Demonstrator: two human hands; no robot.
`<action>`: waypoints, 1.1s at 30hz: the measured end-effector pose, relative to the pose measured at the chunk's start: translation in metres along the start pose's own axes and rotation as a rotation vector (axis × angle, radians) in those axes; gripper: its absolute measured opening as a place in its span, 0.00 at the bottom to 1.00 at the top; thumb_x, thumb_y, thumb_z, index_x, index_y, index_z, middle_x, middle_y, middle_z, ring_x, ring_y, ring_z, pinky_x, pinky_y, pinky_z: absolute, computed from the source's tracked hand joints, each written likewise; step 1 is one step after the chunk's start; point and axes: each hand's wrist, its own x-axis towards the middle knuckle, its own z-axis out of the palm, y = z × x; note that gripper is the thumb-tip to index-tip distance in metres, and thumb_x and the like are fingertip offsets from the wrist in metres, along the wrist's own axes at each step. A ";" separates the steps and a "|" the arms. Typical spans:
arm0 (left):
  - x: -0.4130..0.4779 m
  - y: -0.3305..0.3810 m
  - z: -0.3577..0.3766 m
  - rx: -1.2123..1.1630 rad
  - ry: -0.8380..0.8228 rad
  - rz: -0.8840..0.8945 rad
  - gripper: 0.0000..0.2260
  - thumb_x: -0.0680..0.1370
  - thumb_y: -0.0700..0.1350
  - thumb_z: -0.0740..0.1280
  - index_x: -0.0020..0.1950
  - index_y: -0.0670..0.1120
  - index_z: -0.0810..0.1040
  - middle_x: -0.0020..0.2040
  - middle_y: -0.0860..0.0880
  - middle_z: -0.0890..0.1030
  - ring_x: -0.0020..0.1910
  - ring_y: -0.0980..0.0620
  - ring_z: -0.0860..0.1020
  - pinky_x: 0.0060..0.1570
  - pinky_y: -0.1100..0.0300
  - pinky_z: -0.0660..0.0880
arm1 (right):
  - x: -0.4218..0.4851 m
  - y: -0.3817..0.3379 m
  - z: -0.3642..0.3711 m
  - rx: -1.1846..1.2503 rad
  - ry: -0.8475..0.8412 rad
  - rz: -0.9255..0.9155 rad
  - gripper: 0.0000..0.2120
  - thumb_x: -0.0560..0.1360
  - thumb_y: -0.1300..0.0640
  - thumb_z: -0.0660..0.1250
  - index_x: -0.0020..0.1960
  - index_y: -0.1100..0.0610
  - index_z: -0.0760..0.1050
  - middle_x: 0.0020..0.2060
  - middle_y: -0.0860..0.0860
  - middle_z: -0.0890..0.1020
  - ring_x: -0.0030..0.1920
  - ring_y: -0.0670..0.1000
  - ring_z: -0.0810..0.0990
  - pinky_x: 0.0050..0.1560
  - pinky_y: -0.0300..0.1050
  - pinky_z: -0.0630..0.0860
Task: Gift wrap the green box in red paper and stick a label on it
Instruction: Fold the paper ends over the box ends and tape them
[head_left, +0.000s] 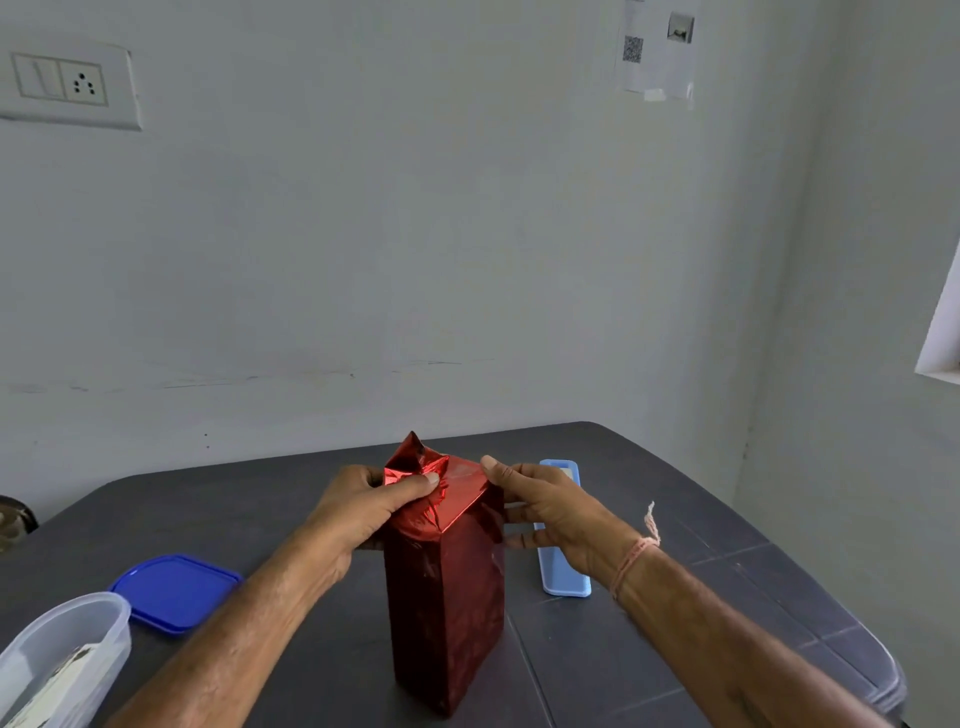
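Observation:
A tall box (447, 597) stands upright on the dark table (649, 649), fully covered in shiny red paper; no green shows. At its top a loose red flap (413, 452) sticks up at the far left corner. My left hand (363, 512) grips the top left of the box, its thumb pressing the folded paper down on the top face. My right hand (545, 512) lies against the right side near the top, fingers straight along the paper and thumb on the top edge. No label is visible.
A blue lid (174, 592) lies at the left, with a clear plastic container (62, 660) holding papers at the bottom left corner. A light blue oblong tray (563, 566) lies right of the box, behind my right hand. The wall stands close behind the table.

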 end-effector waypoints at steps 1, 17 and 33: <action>0.000 -0.001 0.001 -0.010 0.016 0.008 0.14 0.72 0.51 0.79 0.49 0.43 0.85 0.40 0.45 0.88 0.41 0.48 0.86 0.45 0.53 0.83 | 0.005 0.000 -0.001 -0.003 -0.008 -0.003 0.27 0.74 0.40 0.74 0.61 0.62 0.80 0.46 0.51 0.85 0.44 0.49 0.85 0.43 0.46 0.84; -0.015 -0.007 0.024 -0.096 0.140 0.087 0.07 0.75 0.49 0.75 0.44 0.46 0.82 0.37 0.50 0.84 0.33 0.57 0.80 0.31 0.62 0.69 | 0.024 0.080 -0.066 -0.140 0.531 0.133 0.15 0.79 0.47 0.71 0.53 0.60 0.79 0.45 0.51 0.77 0.45 0.48 0.76 0.46 0.53 0.85; -0.018 -0.004 0.023 -0.125 0.114 0.075 0.08 0.76 0.48 0.75 0.46 0.45 0.81 0.38 0.50 0.83 0.35 0.55 0.79 0.32 0.61 0.68 | 0.051 0.072 -0.071 0.076 0.456 0.275 0.14 0.77 0.65 0.73 0.60 0.67 0.76 0.51 0.59 0.77 0.54 0.63 0.82 0.35 0.59 0.85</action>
